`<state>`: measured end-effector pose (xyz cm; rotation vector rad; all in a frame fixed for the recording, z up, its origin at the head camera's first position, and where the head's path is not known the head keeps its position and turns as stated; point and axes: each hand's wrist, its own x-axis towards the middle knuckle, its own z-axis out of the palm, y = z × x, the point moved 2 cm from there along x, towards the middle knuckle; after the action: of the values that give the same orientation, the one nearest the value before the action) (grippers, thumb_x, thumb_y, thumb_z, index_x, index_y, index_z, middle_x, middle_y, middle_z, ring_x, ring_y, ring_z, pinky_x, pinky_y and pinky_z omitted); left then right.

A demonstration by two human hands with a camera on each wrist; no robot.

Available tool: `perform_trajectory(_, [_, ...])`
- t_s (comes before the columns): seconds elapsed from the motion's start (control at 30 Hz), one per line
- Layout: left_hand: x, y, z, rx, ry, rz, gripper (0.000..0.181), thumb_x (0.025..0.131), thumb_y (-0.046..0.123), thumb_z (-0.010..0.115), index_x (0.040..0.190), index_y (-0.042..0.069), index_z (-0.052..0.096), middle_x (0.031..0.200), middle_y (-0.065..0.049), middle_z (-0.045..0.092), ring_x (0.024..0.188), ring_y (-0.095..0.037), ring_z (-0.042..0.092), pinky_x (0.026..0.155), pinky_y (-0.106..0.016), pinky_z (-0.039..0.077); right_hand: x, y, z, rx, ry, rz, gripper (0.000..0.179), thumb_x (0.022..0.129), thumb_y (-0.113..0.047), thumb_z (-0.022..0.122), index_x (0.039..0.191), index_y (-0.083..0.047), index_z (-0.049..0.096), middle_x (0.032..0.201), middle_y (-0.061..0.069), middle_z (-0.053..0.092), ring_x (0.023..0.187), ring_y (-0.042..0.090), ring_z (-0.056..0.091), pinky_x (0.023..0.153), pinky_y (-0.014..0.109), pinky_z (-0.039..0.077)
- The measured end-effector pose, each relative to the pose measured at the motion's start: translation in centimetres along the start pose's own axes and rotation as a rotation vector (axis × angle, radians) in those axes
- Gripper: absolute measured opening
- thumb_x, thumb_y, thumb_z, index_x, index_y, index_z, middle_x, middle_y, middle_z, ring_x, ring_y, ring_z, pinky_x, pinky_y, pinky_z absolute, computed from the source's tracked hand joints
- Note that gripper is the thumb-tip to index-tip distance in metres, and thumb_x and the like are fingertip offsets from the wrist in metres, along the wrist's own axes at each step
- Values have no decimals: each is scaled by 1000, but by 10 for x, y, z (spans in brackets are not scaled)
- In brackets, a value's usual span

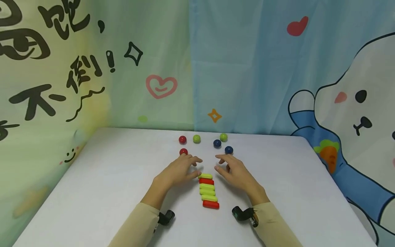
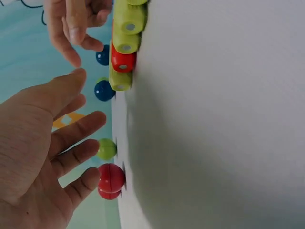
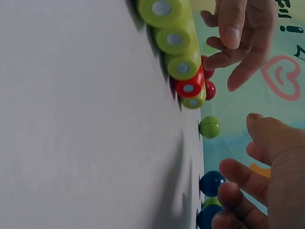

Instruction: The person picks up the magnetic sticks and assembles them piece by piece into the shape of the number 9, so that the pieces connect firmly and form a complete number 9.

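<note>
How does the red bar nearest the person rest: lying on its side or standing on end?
Lying on its side: the head view shows the red bar with its long side stretched crosswise on the white table.

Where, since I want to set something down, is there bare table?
Two patches of table are bare: from the left hand to the left edge, and from the right hand to the right edge. The middle is crowded: sticks between the arms, balls beyond the hands.
</note>
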<state>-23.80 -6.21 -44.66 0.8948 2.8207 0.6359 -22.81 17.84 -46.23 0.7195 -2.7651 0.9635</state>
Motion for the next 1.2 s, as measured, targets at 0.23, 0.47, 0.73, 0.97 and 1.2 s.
perform_trajectory(0.23, [4,2,0,-24,5,6,45,97,34,71,137,15,64,122,-5,68,119,-23,56,105,-45,48,3,0,3,43,-44,26,43,101,-27,67,139,-8,60,112,4,67,89,13,60,82,35,55])
perform_trajectory(0.47, [3,-2,7,-38,-17,20,42,96,32,73,133,14,67,122,-4,69,119,-24,56,106,-48,45,0,1,12,107,-110,60,41,100,-29,69,136,-9,63,106,1,68,87,13,61,81,33,55])
perform_trajectory(0.73, [1,-6,14,-87,-45,-5,34,96,29,73,126,12,70,113,-2,69,107,-18,61,100,-40,51,0,1,23,133,-125,57,34,98,-29,71,128,-12,68,97,-5,67,83,9,59,78,29,53])
perform_trajectory(0.97, [6,-5,15,-137,-42,7,34,97,30,72,127,13,69,115,0,69,106,-16,60,99,-37,51,3,-5,19,115,-159,44,27,97,-26,73,121,-13,70,92,-8,65,82,9,57,76,27,51])
perform_trajectory(1.2, [8,-3,16,-187,-68,7,31,97,28,71,125,14,70,118,1,70,109,-17,62,100,-37,51,3,-5,23,80,-171,85,25,96,-25,74,118,-14,72,91,-9,64,82,9,56,76,26,50])
